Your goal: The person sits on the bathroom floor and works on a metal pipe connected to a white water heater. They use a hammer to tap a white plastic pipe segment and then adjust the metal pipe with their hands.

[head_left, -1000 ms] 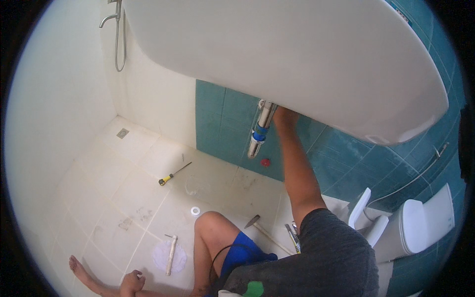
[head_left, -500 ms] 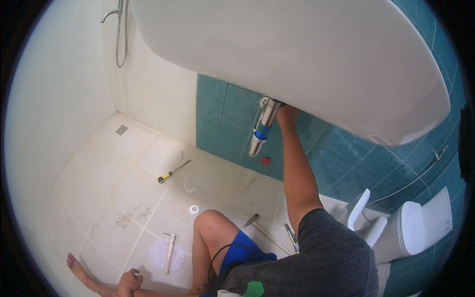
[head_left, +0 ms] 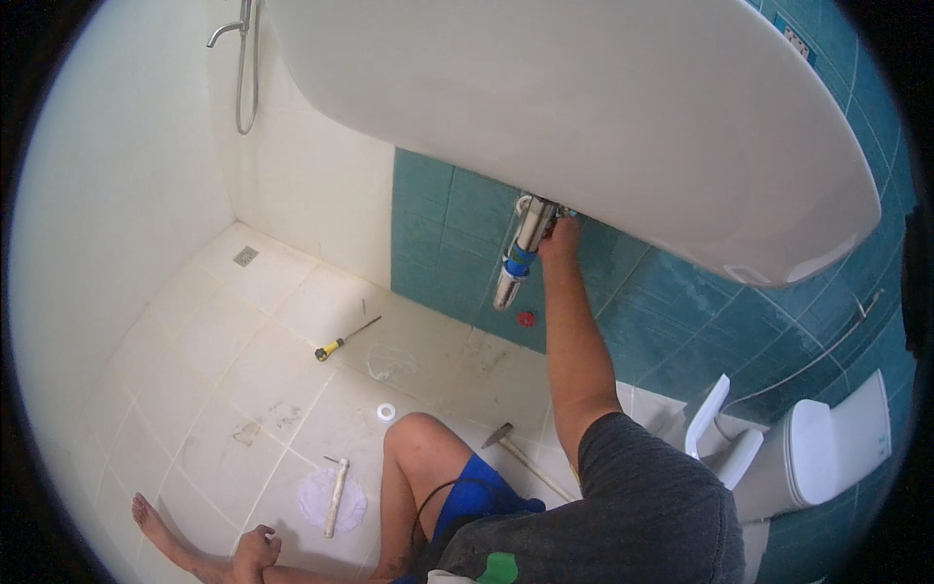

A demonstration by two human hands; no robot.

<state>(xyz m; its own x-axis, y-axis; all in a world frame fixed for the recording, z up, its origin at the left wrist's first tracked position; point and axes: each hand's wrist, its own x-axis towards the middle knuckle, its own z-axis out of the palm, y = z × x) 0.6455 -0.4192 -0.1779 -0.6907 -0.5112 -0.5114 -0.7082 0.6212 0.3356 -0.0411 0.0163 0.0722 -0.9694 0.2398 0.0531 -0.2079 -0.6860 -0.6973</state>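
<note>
Up under the pale washbasin (head_left: 584,107), my right hand (head_left: 562,239) is closed beside the upper part of the chrome drain pipe (head_left: 532,229). Its fingers lie behind or against the pipe, and what they grip is mostly hidden. A blue band (head_left: 520,259) wraps the pipe lower down. Low at the left, my left hand (head_left: 257,547) rests by my bent lower leg, its fingers loosely curled and apart, with nothing in it. Nearest to that hand is an off-white stick-like tool (head_left: 336,498) lying across a white round bag or cloth (head_left: 316,504).
On the tiled floor lie a yellow-black screwdriver (head_left: 331,348), a white ring (head_left: 386,413) and a hammer (head_left: 516,450). A red valve handle (head_left: 526,319) sits by the teal wall. At the right stands a white toilet (head_left: 812,453) with its seat raised. A floor drain (head_left: 245,256) is at far left.
My right hand has come slightly down from behind the basin's lower edge, so more of it shows. My right arm now covers most of the cutter on the floor. My left hand stays put.
</note>
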